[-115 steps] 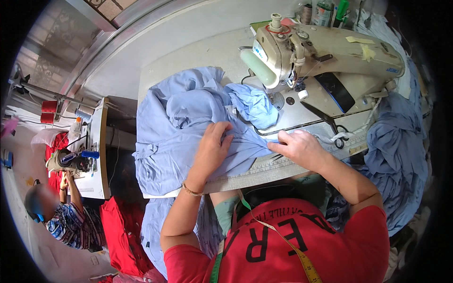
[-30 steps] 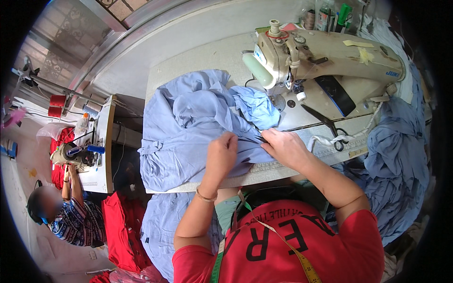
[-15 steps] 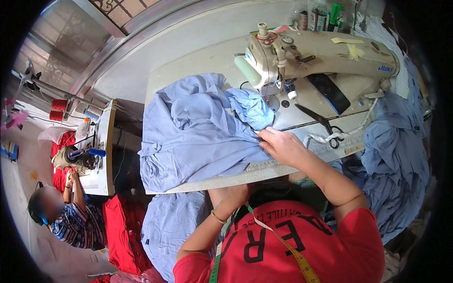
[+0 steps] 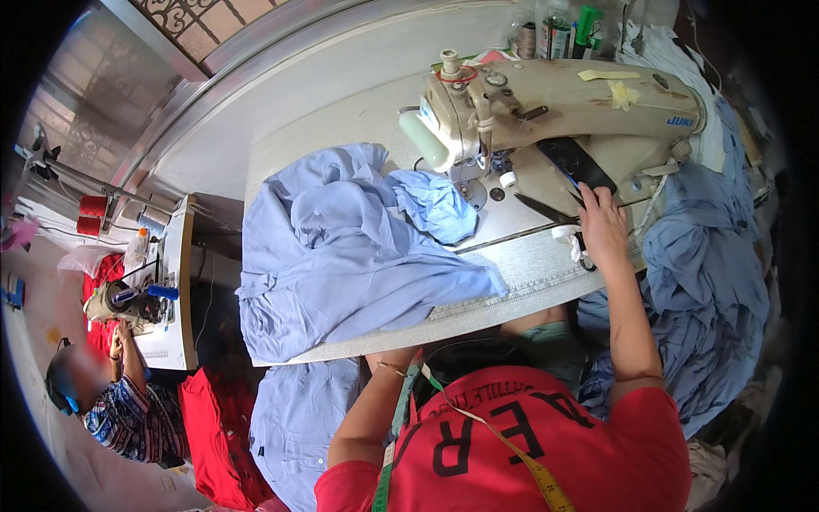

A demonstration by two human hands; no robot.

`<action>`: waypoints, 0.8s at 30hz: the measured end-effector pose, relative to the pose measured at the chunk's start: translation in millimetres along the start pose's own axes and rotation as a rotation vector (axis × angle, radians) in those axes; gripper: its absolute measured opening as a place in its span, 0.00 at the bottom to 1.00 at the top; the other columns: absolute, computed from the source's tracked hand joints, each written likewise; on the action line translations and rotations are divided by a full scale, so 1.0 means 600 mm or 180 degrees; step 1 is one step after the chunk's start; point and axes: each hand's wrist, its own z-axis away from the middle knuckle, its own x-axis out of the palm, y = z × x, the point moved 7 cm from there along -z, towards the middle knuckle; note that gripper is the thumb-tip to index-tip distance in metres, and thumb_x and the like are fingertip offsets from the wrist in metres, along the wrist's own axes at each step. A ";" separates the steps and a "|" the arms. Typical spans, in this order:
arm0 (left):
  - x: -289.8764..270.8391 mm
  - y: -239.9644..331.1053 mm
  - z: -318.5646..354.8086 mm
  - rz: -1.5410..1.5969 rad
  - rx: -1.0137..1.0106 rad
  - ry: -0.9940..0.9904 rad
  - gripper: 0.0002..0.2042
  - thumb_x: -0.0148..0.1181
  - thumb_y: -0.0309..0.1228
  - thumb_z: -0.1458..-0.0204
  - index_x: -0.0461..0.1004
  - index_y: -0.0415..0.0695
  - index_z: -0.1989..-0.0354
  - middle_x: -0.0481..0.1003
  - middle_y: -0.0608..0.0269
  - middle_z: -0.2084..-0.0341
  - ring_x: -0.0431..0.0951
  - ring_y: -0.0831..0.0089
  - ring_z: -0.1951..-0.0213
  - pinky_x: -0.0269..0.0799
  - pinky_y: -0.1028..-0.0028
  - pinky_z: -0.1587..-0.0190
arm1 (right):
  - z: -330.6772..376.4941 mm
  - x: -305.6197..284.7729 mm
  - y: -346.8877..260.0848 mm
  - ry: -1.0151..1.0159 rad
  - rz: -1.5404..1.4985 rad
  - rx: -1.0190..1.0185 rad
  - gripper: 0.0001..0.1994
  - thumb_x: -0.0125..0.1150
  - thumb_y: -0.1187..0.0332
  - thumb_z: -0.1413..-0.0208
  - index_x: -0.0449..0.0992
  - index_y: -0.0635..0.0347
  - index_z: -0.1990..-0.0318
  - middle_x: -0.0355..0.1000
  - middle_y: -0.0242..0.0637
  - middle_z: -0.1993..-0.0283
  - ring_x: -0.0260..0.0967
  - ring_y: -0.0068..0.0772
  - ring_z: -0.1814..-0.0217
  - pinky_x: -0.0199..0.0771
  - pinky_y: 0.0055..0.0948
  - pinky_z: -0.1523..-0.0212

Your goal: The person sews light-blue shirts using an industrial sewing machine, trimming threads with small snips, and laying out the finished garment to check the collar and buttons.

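On the sewing table (image 4: 358,340) lies a crumpled light-blue garment (image 4: 341,247), its tapered end toward the right. A small bunched brighter-blue cloth (image 4: 435,205) sits beside it, close to the needle area. My right hand (image 4: 601,229) is over the dark scissors (image 4: 539,210), fingers stretched out toward the black phone (image 4: 576,166); one scissor handle loop peeks out below the palm. My left hand (image 4: 404,355) is low at the table's front edge, a bracelet on its wrist; the edge hides its fingers.
A beige sewing machine (image 4: 580,102) stands at the back right. Blue fabric (image 4: 699,247) is heaped on the right; another light-blue garment (image 4: 299,427) hangs below the table at left. At far left a person (image 4: 136,405) works at another machine (image 4: 115,299).
My right hand has let go of the garment's end and moved right onto the scissors. The garment's end now lies loose on the table. My left hand has drawn slightly left.
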 end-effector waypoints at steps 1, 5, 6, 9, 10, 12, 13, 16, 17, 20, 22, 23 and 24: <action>0.002 0.001 0.004 0.0024 0.0063 0.0056 0.19 0.55 0.39 0.48 0.69 0.54 0.47 0.73 0.57 0.52 0.70 0.58 0.47 0.63 0.58 0.46 | -0.002 0.007 0.015 0.0067 0.0033 0.0043 0.21 0.53 0.64 0.45 0.65 0.54 0.43 0.62 0.40 0.50 0.63 0.42 0.48 0.58 0.40 0.49; 0.004 0.009 0.031 0.0387 0.0088 -0.0242 0.19 0.55 0.40 0.48 0.69 0.54 0.46 0.72 0.57 0.51 0.69 0.58 0.46 0.62 0.58 0.46 | -0.002 -0.021 0.000 0.0562 0.0092 -0.0253 0.20 0.56 0.62 0.47 0.68 0.56 0.47 0.64 0.40 0.51 0.64 0.41 0.49 0.59 0.40 0.49; -0.004 0.015 0.033 0.0683 -0.0127 -0.0749 0.18 0.56 0.39 0.48 0.70 0.51 0.48 0.73 0.56 0.53 0.70 0.59 0.48 0.63 0.60 0.47 | 0.004 -0.032 -0.016 0.0814 0.0101 -0.0440 0.19 0.57 0.62 0.47 0.70 0.57 0.49 0.66 0.40 0.52 0.65 0.41 0.51 0.60 0.39 0.50; -0.055 0.034 0.051 0.1619 -0.0250 -0.1753 0.14 0.56 0.35 0.47 0.73 0.45 0.53 0.75 0.55 0.60 0.73 0.59 0.55 0.66 0.64 0.52 | 0.025 -0.016 -0.088 -0.0220 -0.2318 -0.0809 0.13 0.59 0.63 0.49 0.73 0.60 0.58 0.70 0.42 0.59 0.68 0.43 0.57 0.65 0.38 0.56; -0.081 0.032 0.055 0.2053 0.0157 -0.1778 0.13 0.55 0.33 0.46 0.74 0.44 0.54 0.76 0.56 0.63 0.75 0.60 0.58 0.67 0.64 0.54 | 0.040 -0.017 -0.125 -0.0210 -0.2469 -0.1291 0.11 0.61 0.64 0.50 0.73 0.62 0.64 0.71 0.43 0.64 0.69 0.45 0.63 0.67 0.38 0.61; -0.147 0.035 0.052 0.2919 0.0264 -0.1588 0.09 0.55 0.30 0.47 0.75 0.41 0.59 0.76 0.56 0.68 0.76 0.59 0.63 0.68 0.65 0.58 | 0.071 -0.016 -0.194 -0.0410 -0.2071 -0.1555 0.12 0.62 0.62 0.52 0.74 0.57 0.63 0.70 0.38 0.62 0.67 0.41 0.56 0.64 0.36 0.55; -0.190 0.039 0.023 0.3337 0.0004 -0.1384 0.08 0.56 0.28 0.47 0.75 0.40 0.62 0.75 0.55 0.69 0.75 0.58 0.64 0.68 0.65 0.59 | 0.082 -0.008 -0.210 -0.0365 -0.1918 -0.1604 0.12 0.62 0.62 0.52 0.73 0.56 0.63 0.70 0.37 0.62 0.67 0.41 0.56 0.63 0.37 0.55; -0.255 0.043 -0.077 0.2376 -0.0246 -0.0449 0.05 0.58 0.25 0.49 0.75 0.38 0.65 0.75 0.56 0.68 0.74 0.59 0.62 0.67 0.67 0.58 | 0.086 0.019 -0.226 -0.0398 -0.1875 -0.1554 0.10 0.60 0.63 0.51 0.72 0.56 0.65 0.70 0.36 0.63 0.66 0.41 0.57 0.63 0.37 0.57; -0.257 0.054 -0.111 0.2043 0.0206 -0.0195 0.05 0.58 0.25 0.50 0.75 0.39 0.66 0.75 0.57 0.67 0.73 0.61 0.60 0.66 0.67 0.55 | 0.084 0.020 -0.228 -0.0426 -0.1930 -0.1525 0.09 0.59 0.64 0.51 0.72 0.57 0.65 0.70 0.36 0.64 0.66 0.42 0.58 0.63 0.38 0.58; -0.226 0.094 -0.170 0.1345 0.1143 0.0094 0.08 0.59 0.26 0.52 0.74 0.42 0.63 0.75 0.58 0.64 0.72 0.62 0.57 0.62 0.65 0.50 | 0.085 0.016 -0.232 -0.0396 -0.2250 -0.1522 0.06 0.56 0.67 0.49 0.71 0.57 0.66 0.70 0.37 0.68 0.67 0.42 0.62 0.63 0.38 0.59; -0.206 0.104 -0.181 0.1089 0.1511 -0.0009 0.08 0.59 0.29 0.52 0.75 0.43 0.63 0.75 0.59 0.64 0.72 0.63 0.56 0.59 0.63 0.48 | 0.087 0.013 -0.236 -0.0524 -0.2384 -0.1455 0.05 0.57 0.69 0.49 0.70 0.59 0.66 0.69 0.38 0.71 0.67 0.42 0.64 0.63 0.37 0.58; -0.195 0.107 -0.186 0.1019 0.1641 -0.0110 0.08 0.59 0.31 0.52 0.75 0.44 0.64 0.76 0.60 0.65 0.72 0.63 0.56 0.58 0.62 0.48 | 0.086 0.013 -0.236 -0.0586 -0.2439 -0.1419 0.05 0.57 0.71 0.49 0.70 0.60 0.66 0.69 0.38 0.72 0.67 0.43 0.65 0.63 0.37 0.58; -0.188 0.111 -0.190 0.0945 0.1767 -0.0210 0.08 0.58 0.33 0.51 0.76 0.45 0.65 0.76 0.61 0.66 0.71 0.64 0.56 0.56 0.62 0.47 | 0.087 0.014 -0.236 -0.0583 -0.2537 -0.1429 0.04 0.56 0.71 0.49 0.71 0.60 0.66 0.69 0.38 0.72 0.67 0.43 0.65 0.63 0.36 0.59</action>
